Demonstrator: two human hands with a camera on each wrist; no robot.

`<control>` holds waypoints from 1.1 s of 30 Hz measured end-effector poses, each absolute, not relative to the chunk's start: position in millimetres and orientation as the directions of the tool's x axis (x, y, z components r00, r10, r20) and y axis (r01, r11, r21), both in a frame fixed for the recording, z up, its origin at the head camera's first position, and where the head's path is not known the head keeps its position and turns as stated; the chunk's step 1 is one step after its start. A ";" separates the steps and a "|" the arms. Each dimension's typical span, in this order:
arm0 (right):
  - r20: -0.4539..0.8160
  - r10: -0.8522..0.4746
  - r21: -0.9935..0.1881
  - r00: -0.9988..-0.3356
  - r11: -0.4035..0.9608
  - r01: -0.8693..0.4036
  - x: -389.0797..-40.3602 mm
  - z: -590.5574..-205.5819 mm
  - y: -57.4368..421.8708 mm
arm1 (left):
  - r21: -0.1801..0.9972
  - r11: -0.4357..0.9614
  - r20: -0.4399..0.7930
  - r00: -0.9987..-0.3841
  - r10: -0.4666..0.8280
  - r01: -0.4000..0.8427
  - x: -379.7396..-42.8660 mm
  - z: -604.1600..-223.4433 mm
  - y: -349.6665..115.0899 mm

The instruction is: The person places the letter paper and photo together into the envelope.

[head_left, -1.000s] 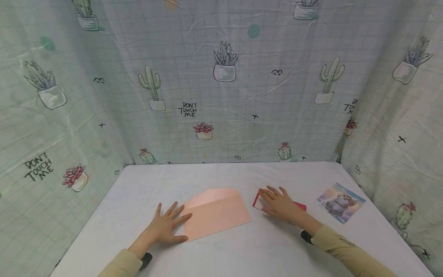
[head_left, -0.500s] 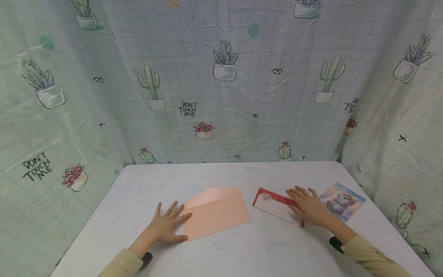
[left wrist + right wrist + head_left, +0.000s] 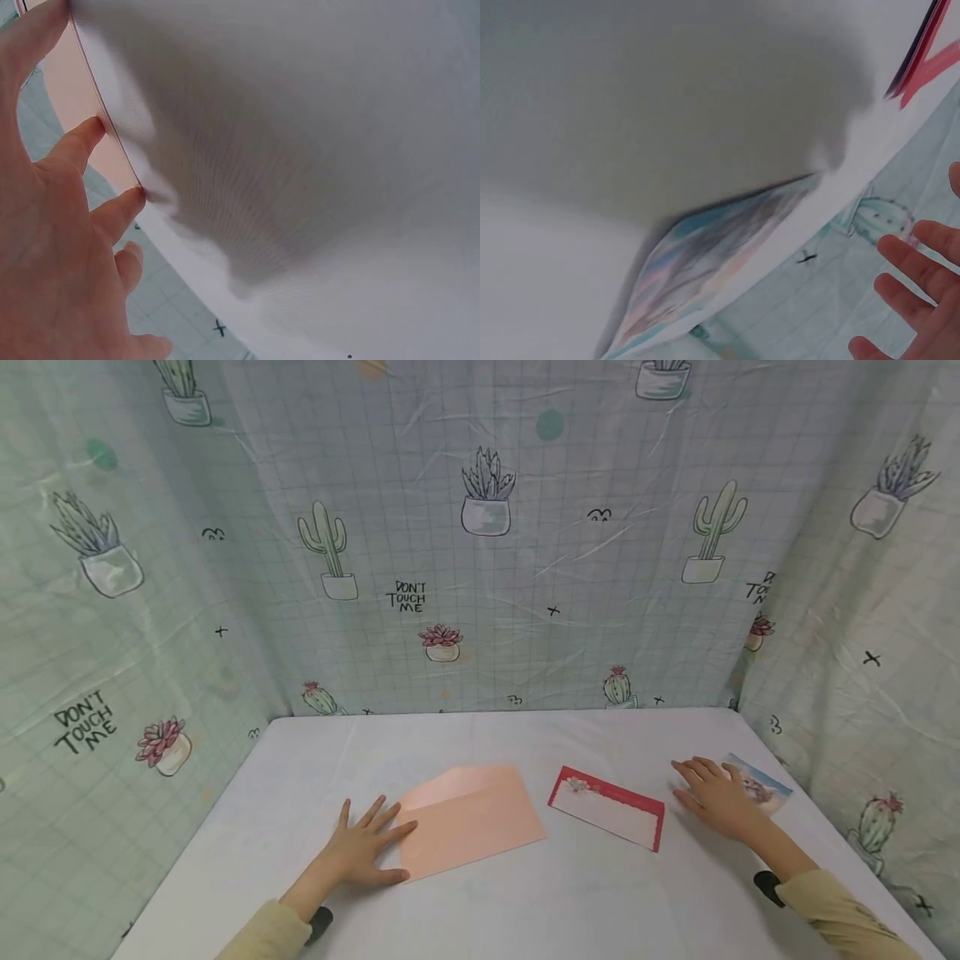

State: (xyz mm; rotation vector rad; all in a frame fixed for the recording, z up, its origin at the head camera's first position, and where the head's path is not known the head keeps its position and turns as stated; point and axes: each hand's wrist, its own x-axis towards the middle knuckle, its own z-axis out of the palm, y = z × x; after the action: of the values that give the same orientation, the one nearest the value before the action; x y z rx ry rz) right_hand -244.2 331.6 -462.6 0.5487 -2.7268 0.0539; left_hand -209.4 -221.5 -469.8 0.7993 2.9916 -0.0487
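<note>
The peach envelope (image 3: 472, 831) is laid flat on the white table (image 3: 480, 918), with its paler flap (image 3: 465, 781) unfolded on the far side. By the left hand (image 3: 358, 850) the left end of this envelope is touched: the fingers are spread and almost straight, and nothing is grasped by them. In the left wrist view, two fingertips are seen at the envelope's edge, and the thumb is placed farther along the same edge.

To the right of the envelope, near but apart from it, a red-and-white card (image 3: 609, 817) is laid at a slant; it is bordered in red along its far edge and its right end, and it is decorated with a pale flower close to the far left corner.

Farther to the right of the envelope, beyond this card, a kitten picture (image 3: 767, 792) is partly covered by the right hand (image 3: 716, 797) in the head view. This hand is released – its fingers are loosely extended, and in the right wrist view they are seen apart from the picture.

Behind the envelope, past the table's far edge, a pale green curtain (image 3: 525, 568) is hung – it is printed with potted cacti.
</note>
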 end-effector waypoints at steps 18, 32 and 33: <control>0.284 -0.202 0.062 -0.937 0.979 -0.193 -262.5 -462.7 392.2 | 0.000 0.872 -0.049 -0.871 0.488 0.489 -207.4 -468.9 -219.7; 0.175 -0.190 0.112 -0.966 0.979 -0.173 -282.4 -465.3 413.4 | -0.008 0.876 -0.050 -0.875 0.482 0.483 -209.6 -473.6 -220.4; 0.173 -0.192 0.115 -0.966 0.978 -0.174 -283.1 -465.3 413.6 | -0.007 0.875 -0.051 -0.874 0.483 0.483 -209.7 -473.9 -220.6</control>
State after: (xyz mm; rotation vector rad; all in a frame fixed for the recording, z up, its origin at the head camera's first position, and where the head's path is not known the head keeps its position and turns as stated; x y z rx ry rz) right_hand -283.1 413.6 -465.3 0.2746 -2.9405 -0.1462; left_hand -209.7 -220.6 -473.9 0.7722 2.9963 -0.0303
